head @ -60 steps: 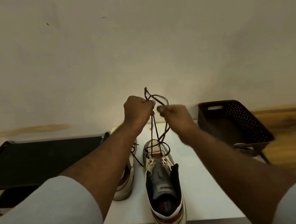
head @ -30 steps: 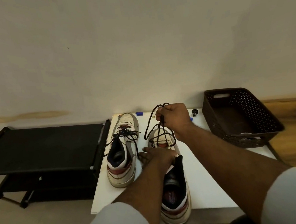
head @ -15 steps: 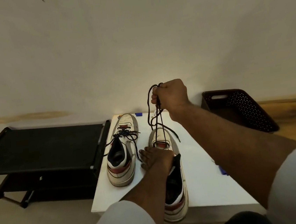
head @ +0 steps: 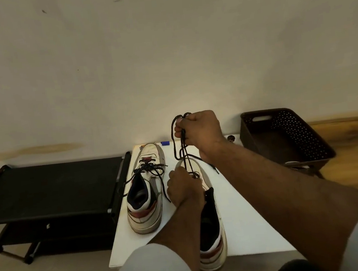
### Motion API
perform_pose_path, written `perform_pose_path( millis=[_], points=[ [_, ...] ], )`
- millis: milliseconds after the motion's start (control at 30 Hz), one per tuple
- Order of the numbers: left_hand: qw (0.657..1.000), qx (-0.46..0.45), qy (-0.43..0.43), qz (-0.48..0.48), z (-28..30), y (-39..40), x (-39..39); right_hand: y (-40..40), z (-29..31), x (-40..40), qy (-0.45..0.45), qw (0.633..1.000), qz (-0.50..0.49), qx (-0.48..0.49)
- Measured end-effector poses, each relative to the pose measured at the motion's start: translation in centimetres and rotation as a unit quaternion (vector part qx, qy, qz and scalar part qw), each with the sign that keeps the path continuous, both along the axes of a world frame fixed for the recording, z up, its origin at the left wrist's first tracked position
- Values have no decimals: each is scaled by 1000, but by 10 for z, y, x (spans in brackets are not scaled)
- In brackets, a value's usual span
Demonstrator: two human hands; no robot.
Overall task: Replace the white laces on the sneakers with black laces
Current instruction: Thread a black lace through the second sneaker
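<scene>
At a white table (head: 245, 227), a person's right hand (head: 199, 131) grips the gathered black lace (head: 183, 150) above the near sneaker (head: 204, 199) while the left hand (head: 185, 190) presses it down, fingers hidden; threading the next eyelets likely follows.

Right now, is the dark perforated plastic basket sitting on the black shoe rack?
No, the dark perforated plastic basket stands to the right of the white table, while the black shoe rack is on its left.
</scene>
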State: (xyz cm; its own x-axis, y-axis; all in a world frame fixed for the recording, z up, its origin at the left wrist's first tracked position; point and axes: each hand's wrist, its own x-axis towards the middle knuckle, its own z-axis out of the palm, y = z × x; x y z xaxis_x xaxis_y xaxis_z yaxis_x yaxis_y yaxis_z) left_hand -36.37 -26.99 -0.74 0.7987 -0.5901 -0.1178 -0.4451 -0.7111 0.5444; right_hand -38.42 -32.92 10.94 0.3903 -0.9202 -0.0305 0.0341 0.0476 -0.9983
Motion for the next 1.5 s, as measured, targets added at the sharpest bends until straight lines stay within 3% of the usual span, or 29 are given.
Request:
perform_pose_path(
  millis=[200,467,767,933,1067,1200,1400,1500],
  points=[
    [1000,-15,21,6,-4,2,-2,0,11,-9,-55,998,-31,25],
    [1000,-8,23,-4,-5,0,-5,2,7,-18,-12,999,-8,-35],
    [999,-4,-2,-46,-5,-5,-10,-5,10,-6,-30,997,-62,32],
    [997,8,-48,-58,-7,-9,-12,-7,4,-15,-26,997,-67,35],
    [998,-9,-32,-58,-9,-11,-7,-6,2,-19,-25,998,-45,25],
    [997,-50,17,-60,-17,-9,7,-10,10,-18,-34,999,-26,20],
    [970,-142,190,-47,-32,-10,13,-9,10,-13,-39,999,-28,25],
    [962,-171,208,-35,-33,-9,12,-6,13,-9,-65,997,-21,46]
  ],
)
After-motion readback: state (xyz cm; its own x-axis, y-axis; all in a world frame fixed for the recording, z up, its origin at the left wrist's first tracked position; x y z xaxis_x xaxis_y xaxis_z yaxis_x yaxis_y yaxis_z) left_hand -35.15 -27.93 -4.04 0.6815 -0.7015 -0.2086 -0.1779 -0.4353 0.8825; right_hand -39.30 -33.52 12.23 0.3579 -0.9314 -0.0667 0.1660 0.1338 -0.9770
